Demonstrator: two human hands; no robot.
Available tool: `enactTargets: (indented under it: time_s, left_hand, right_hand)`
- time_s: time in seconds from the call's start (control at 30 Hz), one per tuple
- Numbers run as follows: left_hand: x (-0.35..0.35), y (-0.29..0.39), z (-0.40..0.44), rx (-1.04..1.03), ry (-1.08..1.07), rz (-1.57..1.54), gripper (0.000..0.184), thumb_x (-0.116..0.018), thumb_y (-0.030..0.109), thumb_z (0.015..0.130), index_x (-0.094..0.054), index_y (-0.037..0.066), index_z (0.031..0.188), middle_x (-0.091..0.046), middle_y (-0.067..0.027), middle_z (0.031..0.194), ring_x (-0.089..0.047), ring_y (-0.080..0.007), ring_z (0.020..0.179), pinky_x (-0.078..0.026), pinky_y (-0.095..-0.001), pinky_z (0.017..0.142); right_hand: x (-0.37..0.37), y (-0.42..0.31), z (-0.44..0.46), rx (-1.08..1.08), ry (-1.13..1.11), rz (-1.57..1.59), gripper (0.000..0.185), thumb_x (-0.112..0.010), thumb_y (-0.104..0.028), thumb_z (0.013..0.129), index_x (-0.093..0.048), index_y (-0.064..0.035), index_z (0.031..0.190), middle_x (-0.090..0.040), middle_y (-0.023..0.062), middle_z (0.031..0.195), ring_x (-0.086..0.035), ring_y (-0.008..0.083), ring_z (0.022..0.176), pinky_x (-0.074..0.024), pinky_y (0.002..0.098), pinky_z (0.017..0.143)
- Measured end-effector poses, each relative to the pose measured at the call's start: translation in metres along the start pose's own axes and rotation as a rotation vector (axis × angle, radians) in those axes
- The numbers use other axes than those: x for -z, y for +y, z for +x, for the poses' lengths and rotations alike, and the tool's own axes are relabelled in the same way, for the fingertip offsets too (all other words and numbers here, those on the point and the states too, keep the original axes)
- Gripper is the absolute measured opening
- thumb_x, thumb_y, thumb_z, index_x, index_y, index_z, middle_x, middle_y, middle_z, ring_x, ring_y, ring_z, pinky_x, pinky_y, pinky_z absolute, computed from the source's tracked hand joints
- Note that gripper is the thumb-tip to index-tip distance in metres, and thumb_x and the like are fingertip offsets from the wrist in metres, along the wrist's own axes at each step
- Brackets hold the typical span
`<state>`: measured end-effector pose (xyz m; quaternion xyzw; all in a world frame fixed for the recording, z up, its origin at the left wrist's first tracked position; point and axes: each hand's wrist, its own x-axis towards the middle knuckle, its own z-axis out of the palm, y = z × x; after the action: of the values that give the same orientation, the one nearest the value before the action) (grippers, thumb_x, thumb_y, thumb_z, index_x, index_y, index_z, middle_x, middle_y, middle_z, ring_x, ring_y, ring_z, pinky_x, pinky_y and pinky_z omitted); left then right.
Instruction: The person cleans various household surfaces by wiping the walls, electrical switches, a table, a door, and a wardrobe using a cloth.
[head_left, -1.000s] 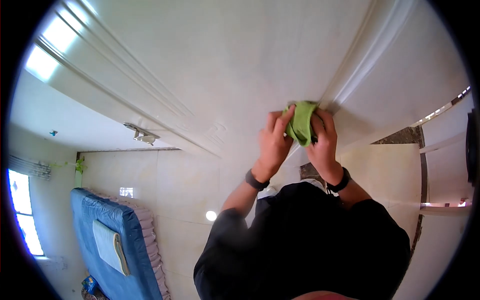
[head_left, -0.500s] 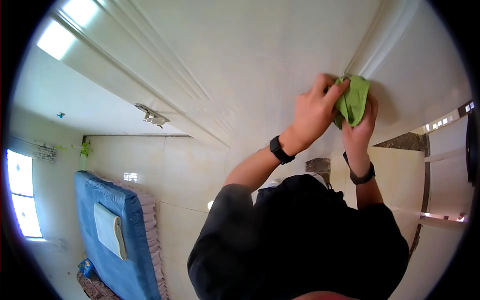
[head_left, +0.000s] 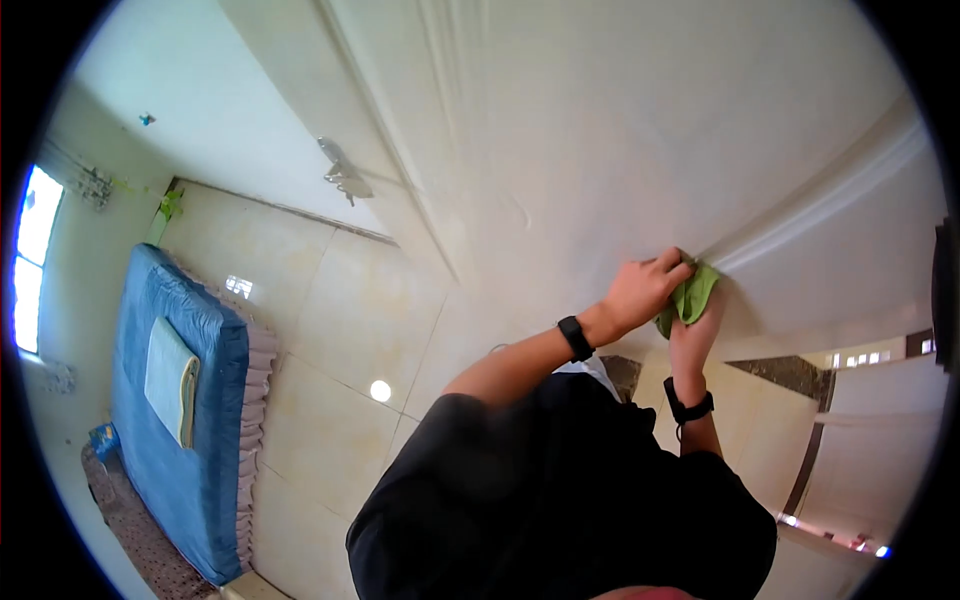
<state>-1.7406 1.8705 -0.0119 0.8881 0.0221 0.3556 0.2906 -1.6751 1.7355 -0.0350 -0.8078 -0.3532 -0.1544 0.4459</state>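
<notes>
A crumpled green cloth point(head_left: 694, 295) is against the white panelled door point(head_left: 600, 150), near a raised moulding line on its surface. My left hand point(head_left: 643, 292), with a black watch on the wrist, pinches the upper left part of the cloth, fingers bent. Just to the right, my right hand point(head_left: 698, 335) holds the cloth from below; its fingers are mostly hidden behind the fabric. A black band circles my right wrist.
A metal door handle point(head_left: 345, 172) juts out at the upper left. Beyond the tiled floor point(head_left: 350, 310) stands a bed with a blue cover point(head_left: 190, 480) and a folded pale cloth point(head_left: 172, 380) on top. A bright window point(head_left: 38, 255) is at far left.
Both hands and the green cloth appear lower in view, along the moulding, as the view has shifted and turned. Both hands keep hold of the cloth.
</notes>
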Motion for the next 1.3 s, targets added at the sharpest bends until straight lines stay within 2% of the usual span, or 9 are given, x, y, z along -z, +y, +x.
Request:
enactTargets:
  time_s: [0.17,0.33,0.5,0.63,0.87,1.03,1.17,1.2,1.3]
  left_hand:
    - [0.005,-0.018,-0.016,0.086,-0.003,-0.065,0.038,-0.07,0.005,0.071,-0.062,0.015,0.107,-0.057,-0.0037,0.101,-0.065,-0.0266,0.072,-0.05,-0.0378,0.056]
    - [0.009,-0.042,-0.038,0.179,0.084,-0.141,0.04,-0.07,0.003,0.071,-0.064,0.016,0.108,-0.058,-0.004,0.102,-0.064,-0.0279,0.073,-0.053,-0.0379,0.061]
    - [0.041,-0.071,-0.051,0.185,0.089,-0.084,0.04,-0.07,0.002,0.07,-0.064,0.016,0.108,-0.058,-0.0038,0.099,-0.064,-0.0281,0.073,-0.053,-0.0374,0.06]
    - [0.085,-0.111,-0.067,0.302,0.085,-0.02,0.044,-0.07,0.001,0.069,-0.065,0.018,0.109,-0.059,-0.0032,0.098,-0.064,-0.0281,0.073,-0.053,-0.0375,0.06]
    - [0.199,-0.18,-0.082,0.426,0.127,0.164,0.048,-0.068,-0.003,0.067,-0.067,0.02,0.109,-0.062,-0.0033,0.097,-0.066,-0.0278,0.076,-0.053,-0.0364,0.06]
    - [0.267,-0.201,-0.076,0.449,0.193,0.189,0.046,-0.064,-0.009,0.068,-0.066,0.013,0.108,-0.063,-0.0058,0.101,-0.065,-0.0293,0.082,-0.054,-0.0367,0.067]
    - [0.302,-0.231,-0.089,0.547,0.244,0.216,0.049,-0.065,-0.009,0.07,-0.064,0.012,0.114,-0.06,-0.0081,0.104,-0.064,-0.0299,0.089,-0.053,-0.0343,0.07]
    - [0.307,-0.24,-0.092,0.506,0.339,0.285,0.041,-0.063,-0.001,0.073,-0.065,0.015,0.11,-0.06,-0.0056,0.096,-0.064,-0.0277,0.077,-0.052,-0.0367,0.059]
    - [0.316,-0.27,-0.118,0.556,0.386,0.354,0.043,-0.062,-0.003,0.072,-0.064,0.014,0.112,-0.06,-0.0069,0.096,-0.064,-0.0303,0.078,-0.052,-0.0392,0.061]
  right_hand:
    - [-0.02,-0.003,-0.006,-0.033,-0.022,0.108,0.039,-0.065,0.004,0.077,-0.053,0.0033,0.114,-0.055,0.0182,0.108,-0.055,0.0404,0.103,-0.0448,0.0437,0.088]
    - [-0.041,-0.015,-0.014,0.047,-0.064,0.023,0.039,-0.065,0.003,0.077,-0.055,0.0026,0.115,-0.057,0.0193,0.111,-0.057,0.0402,0.103,-0.0466,0.0431,0.086]
    - [-0.069,-0.046,-0.009,0.082,-0.134,0.045,0.04,-0.066,0.002,0.075,-0.058,0.0023,0.114,-0.06,0.0199,0.111,-0.058,0.0405,0.101,-0.0481,0.043,0.083]
    - [-0.115,-0.07,-0.004,0.136,-0.263,0.036,0.042,-0.067,0.0,0.074,-0.058,0.0025,0.115,-0.059,0.0199,0.112,-0.058,0.0415,0.102,-0.048,0.0442,0.084]
    - [-0.216,-0.157,0.005,0.101,-0.451,0.238,0.046,-0.066,-0.001,0.075,-0.055,0.0039,0.119,-0.055,0.0221,0.118,-0.054,0.0427,0.108,-0.0461,0.0448,0.089]
    - [-0.27,-0.204,0.014,0.176,-0.43,0.371,0.05,-0.07,-0.003,0.077,-0.052,0.0046,0.123,-0.052,0.0254,0.122,-0.052,0.0448,0.11,-0.0447,0.0451,0.092]
    - [-0.313,-0.233,0.018,0.25,-0.473,0.462,0.055,-0.071,-0.005,0.078,-0.05,0.0047,0.128,-0.05,0.0272,0.126,-0.051,0.0444,0.114,-0.0442,0.045,0.095]
    - [-0.327,-0.24,0.02,0.278,-0.482,0.492,0.056,-0.071,-0.005,0.079,-0.049,0.0047,0.129,-0.05,0.0274,0.127,-0.051,0.0441,0.115,-0.0441,0.0449,0.096]
    - [-0.36,-0.256,0.022,0.331,-0.545,0.479,0.061,-0.072,-0.007,0.077,-0.047,0.0026,0.132,-0.05,0.0257,0.129,-0.05,0.0428,0.117,-0.0443,0.0441,0.097]
